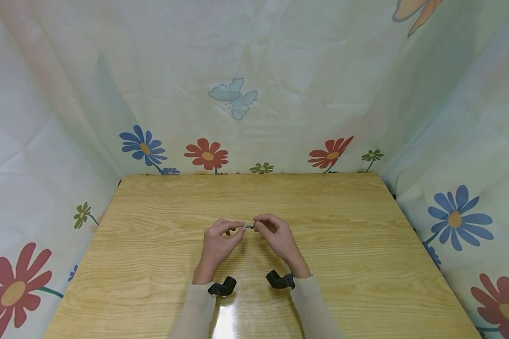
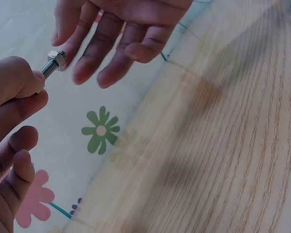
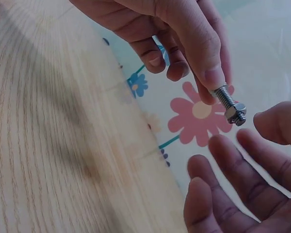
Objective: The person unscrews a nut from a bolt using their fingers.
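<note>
A silver threaded bolt (image 3: 225,98) is pinched between the thumb and forefinger of my left hand (image 1: 216,243), above the table. Near the bolt's free end sits a hex nut (image 2: 58,58), with a short bit of thread showing beyond it in the right wrist view. The bolt's other end is hidden in the left fingers. My right hand (image 1: 281,239) is held close to the nut. Its thumb (image 3: 279,124) and fingers are spread apart around that end, and a gap shows between them and the nut in the right wrist view.
Below the hands lies a light wood-grain table (image 1: 348,245). A pale curtain (image 1: 288,70) printed with flowers and butterflies surrounds its back and sides. Each wrist carries a black camera mount (image 1: 225,286).
</note>
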The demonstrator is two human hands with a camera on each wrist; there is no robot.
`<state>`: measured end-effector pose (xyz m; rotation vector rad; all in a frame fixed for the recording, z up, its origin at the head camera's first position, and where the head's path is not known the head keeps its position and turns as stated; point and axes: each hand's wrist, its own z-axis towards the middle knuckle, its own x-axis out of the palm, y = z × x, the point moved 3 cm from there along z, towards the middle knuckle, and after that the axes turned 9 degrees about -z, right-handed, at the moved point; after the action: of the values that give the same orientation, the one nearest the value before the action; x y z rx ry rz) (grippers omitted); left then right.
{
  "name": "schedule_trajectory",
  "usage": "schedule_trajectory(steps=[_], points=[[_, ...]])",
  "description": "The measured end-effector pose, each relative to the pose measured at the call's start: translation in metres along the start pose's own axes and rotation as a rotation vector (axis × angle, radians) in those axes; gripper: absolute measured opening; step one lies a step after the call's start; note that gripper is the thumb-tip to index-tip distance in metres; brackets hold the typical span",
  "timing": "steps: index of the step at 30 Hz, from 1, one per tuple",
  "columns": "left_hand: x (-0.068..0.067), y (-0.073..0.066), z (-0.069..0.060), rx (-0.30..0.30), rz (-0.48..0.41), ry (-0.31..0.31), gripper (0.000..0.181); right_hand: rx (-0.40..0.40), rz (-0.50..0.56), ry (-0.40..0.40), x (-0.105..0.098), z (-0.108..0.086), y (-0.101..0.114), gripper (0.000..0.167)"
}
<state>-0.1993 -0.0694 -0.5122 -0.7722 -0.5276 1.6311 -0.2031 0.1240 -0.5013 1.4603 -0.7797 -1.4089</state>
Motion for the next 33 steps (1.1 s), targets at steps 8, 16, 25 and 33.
schedule_trajectory(steps=[8, 16, 25, 33], points=[[0.0016, 0.0030, -0.0015, -0.015, -0.030, -0.019, 0.014, 0.071, -0.020, -0.011, 0.0016, 0.0003, -0.0046, 0.030], [0.0014, 0.0013, -0.0007, -0.012, -0.012, -0.001, 0.012, 0.053, -0.038, 0.035, 0.0021, 0.0001, -0.0053, 0.033], [-0.0001, -0.0008, 0.0007, -0.019, -0.004, 0.004, 0.011, 0.004, -0.051, 0.043, 0.0032, 0.0020, -0.0021, 0.018], [-0.0027, 0.0021, 0.0006, -0.046, -0.002, -0.012, 0.011, -0.030, -0.010, 0.026, 0.0046, 0.0040, -0.0022, 0.025]])
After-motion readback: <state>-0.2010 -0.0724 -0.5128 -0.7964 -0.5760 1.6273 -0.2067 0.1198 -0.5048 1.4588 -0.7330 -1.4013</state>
